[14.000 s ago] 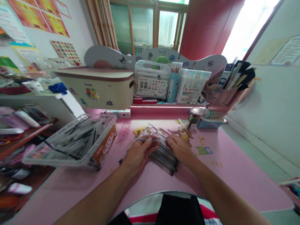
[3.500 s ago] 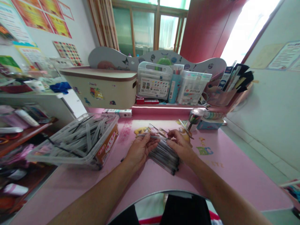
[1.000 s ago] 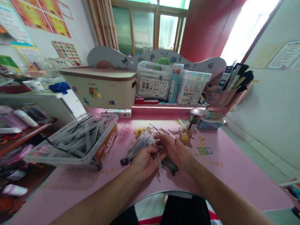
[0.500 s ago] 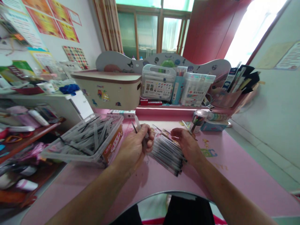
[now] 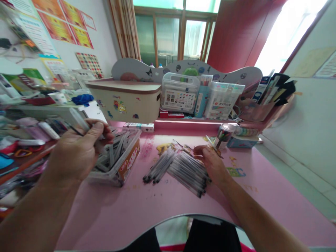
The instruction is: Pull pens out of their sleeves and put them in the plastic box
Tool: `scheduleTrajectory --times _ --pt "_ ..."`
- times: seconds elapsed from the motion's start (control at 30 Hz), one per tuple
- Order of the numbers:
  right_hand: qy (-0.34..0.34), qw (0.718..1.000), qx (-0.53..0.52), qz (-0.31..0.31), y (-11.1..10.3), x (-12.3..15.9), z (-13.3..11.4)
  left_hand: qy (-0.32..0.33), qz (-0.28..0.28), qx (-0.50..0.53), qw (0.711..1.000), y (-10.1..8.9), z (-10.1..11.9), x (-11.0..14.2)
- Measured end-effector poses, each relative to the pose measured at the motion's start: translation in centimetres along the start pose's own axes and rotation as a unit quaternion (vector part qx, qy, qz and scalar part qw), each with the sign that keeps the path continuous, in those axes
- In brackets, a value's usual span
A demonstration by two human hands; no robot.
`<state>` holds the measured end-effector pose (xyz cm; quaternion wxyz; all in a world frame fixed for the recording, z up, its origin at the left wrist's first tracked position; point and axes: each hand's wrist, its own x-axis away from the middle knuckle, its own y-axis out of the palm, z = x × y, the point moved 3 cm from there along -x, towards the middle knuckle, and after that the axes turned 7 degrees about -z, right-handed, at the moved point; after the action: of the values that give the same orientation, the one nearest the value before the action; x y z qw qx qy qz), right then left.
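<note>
My left hand (image 5: 78,150) is closed over the plastic box, on a translucent plastic tube (image 5: 78,119) and a thin dark stick (image 5: 75,129); motion blurs them. Beneath it, the clear box (image 5: 128,154) holds a heap of similar translucent tubes and dark sticks. My right hand (image 5: 210,159) rests by the desk's middle with a slim white pen-like stick (image 5: 210,142) held between its fingers. Beside that hand lies a row of clear pens (image 5: 187,173) with dark ends, side by side. A smaller bundle of pens (image 5: 160,164) slants the other way to its left.
Behind the pens stands a clear jar of pens (image 5: 224,135) beside a blue box (image 5: 243,141). The shelf at the back carries a lidded beige bin (image 5: 126,101), marker cases (image 5: 180,92) and a pink pen holder (image 5: 256,108). A cluttered rack (image 5: 34,150) is on the left.
My left hand has swung left from beside the pens to over the plastic box, still holding the tube and dark stick. The smaller pen bundle now shows. My right hand has barely moved.
</note>
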<state>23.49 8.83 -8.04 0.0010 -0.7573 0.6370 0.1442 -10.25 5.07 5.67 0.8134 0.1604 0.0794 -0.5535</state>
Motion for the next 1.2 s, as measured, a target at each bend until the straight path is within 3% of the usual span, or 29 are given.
scheduleTrajectory --times 0.1,0.17,0.33,0.43,0.53,0.63,0.73,0.83,0.9,1.0,1.2 --pt "0.008 1.000 0.009 0.004 -0.2 0.0 0.2 -0.077 0.005 -0.005 0.997 -0.6 -1.7 -0.3" --pt "0.008 1.000 0.014 0.004 -0.3 -0.1 0.2 -0.093 -0.003 -0.019 0.996 -1.0 -2.4 -0.3" --pt "-0.002 1.000 0.019 0.001 -0.3 -0.1 0.2 -0.037 -0.032 -0.078 0.996 -1.6 -3.3 -1.0" --pt "-0.010 1.000 0.014 0.004 -0.3 -0.1 -0.1 0.009 -0.009 -0.138 0.990 -1.9 -3.7 -1.7" --pt "-0.017 0.998 0.048 0.025 -0.5 -0.3 -0.5 0.060 0.044 -0.258 0.963 -2.5 -3.6 -2.4" --pt "-0.003 0.988 0.147 0.044 -1.2 -0.6 -0.9 0.070 0.055 -0.404 0.910 -2.8 -3.1 -3.1" --pt "-0.001 0.950 0.310 0.044 -1.7 -0.9 -1.3 0.054 0.003 -0.571 0.819 -2.6 -3.1 -3.8" --pt "-0.012 0.883 0.469 0.023 -1.8 -1.2 -1.5 0.064 -0.074 -0.697 0.711 -2.1 -3.5 -4.0" --pt "-0.001 0.844 0.537 -0.008 -1.8 -1.2 -1.5 0.074 -0.087 -0.736 0.667 -1.9 -3.7 -4.0" --pt "0.038 0.805 0.588 -0.067 -1.8 -1.1 -1.2 0.099 -0.054 -0.752 0.650 -1.8 -3.3 -3.9" --pt "0.087 0.776 0.613 -0.118 -1.8 -0.8 -1.0 0.146 -0.041 -0.714 0.684 -2.3 -2.6 -4.4"
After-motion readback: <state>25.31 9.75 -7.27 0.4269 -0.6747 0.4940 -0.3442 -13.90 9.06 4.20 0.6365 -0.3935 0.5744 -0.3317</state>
